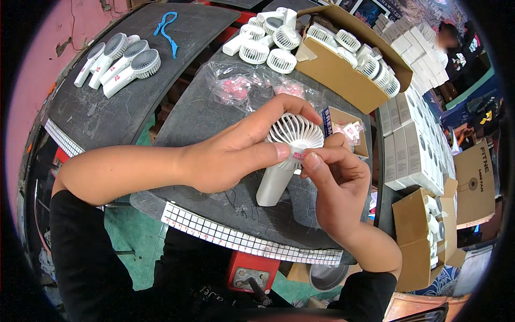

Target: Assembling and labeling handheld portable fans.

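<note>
A white handheld mini fan [275,185] with a round grille is held over the dark board, its handle pointing down toward me. My left hand [236,153] grips it by the head, fingers over the top of the grille and thumb on the front near the neck. A small sticker with red print [298,154] lies on the front, just below the grille. My right hand [338,180] is closed in a pinch at the sticker's right edge, thumb and index finger pressed together there. Its other fingers curl behind the fan and are partly hidden.
Several finished-looking white fans [124,61] lie at the left by a blue strap [167,32]. More fans fill a cardboard box [343,64] behind transparent bags [236,86] of pink pieces. A small box [348,131] holds printed bits. White cartons [405,145] and an open box [416,236] stand right.
</note>
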A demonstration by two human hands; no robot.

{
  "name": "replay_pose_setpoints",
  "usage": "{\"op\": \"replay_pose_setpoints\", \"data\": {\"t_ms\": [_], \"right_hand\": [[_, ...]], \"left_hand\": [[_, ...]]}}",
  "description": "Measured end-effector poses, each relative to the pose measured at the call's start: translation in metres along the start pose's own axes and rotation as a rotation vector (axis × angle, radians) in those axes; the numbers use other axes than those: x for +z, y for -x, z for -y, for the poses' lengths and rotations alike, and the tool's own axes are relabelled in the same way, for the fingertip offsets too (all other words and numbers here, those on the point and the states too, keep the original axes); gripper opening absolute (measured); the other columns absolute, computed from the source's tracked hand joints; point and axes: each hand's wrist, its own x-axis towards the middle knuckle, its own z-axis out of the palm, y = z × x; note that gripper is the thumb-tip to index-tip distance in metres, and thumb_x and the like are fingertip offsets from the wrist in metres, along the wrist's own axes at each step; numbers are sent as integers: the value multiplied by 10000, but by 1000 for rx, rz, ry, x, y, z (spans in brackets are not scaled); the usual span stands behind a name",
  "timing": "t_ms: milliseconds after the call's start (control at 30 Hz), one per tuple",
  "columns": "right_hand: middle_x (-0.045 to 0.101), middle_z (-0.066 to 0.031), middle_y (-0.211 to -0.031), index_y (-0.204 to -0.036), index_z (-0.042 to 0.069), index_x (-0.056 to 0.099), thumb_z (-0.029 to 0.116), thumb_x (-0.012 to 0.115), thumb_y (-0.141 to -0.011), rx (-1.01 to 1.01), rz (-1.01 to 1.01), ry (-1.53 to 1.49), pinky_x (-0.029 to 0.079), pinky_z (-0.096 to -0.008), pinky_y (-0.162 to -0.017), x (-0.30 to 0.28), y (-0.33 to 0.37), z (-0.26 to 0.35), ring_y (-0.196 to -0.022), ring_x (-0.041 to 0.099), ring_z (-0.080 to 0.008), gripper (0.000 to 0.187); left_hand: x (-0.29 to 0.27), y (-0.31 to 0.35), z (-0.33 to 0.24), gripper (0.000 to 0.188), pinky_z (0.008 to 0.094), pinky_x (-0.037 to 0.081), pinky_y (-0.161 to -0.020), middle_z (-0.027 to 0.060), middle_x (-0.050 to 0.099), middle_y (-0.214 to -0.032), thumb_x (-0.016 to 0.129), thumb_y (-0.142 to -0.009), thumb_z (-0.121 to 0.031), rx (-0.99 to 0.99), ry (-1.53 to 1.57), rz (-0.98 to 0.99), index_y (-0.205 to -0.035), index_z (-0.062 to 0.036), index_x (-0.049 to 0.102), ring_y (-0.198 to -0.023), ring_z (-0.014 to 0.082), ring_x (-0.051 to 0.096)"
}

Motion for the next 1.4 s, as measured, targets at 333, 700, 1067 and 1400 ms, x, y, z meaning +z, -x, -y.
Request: {"op": "replay_pose_setpoints", "data": {"t_ms": [333, 700, 1067, 1400], "right_hand": [[611, -46, -923, -968, -24, 747, -34, 752, -886, -1, -6, 6, 445, -236, -758, 0, 1, 0, -849, 563, -87, 83], [606, -46, -912, -969, -22, 748, -34, 760, -879, -20, 8, 43, 452, -229, -748, -1, 1, 0, -828, 565, -84, 92], [606, -52, -927, -971, -25, 746, -37, 756, -883, -11, -7, 10, 469, -236, -759, 3, 2, 2, -846, 575, -89, 89], [618, -58, -956, -980, -28, 735, -45, 748, -888, -17, -10, 10, 493, -253, -778, 1, 3, 1, -868, 600, -104, 94]], "left_hand": [[0, 1, 0, 584, 371, 349, -1131, 123, 449, -1385, 537, -962, -231, 12, -41, 21, -1450, -20, 293, -1329, 197, 438], [3, 1, 1, 583, 361, 404, -1096, 110, 472, -1381, 587, -927, -62, 22, -4, 25, -1438, -57, 305, -1298, 183, 478], [2, 0, 2, 555, 366, 396, -1097, 110, 474, -1369, 582, -942, -72, 62, -78, 16, -1428, -52, 315, -1294, 181, 476], [6, -1, 2, 476, 357, 396, -1093, 113, 491, -1340, 569, -993, -103, 82, -155, -23, -1404, -49, 336, -1270, 176, 488]]}}
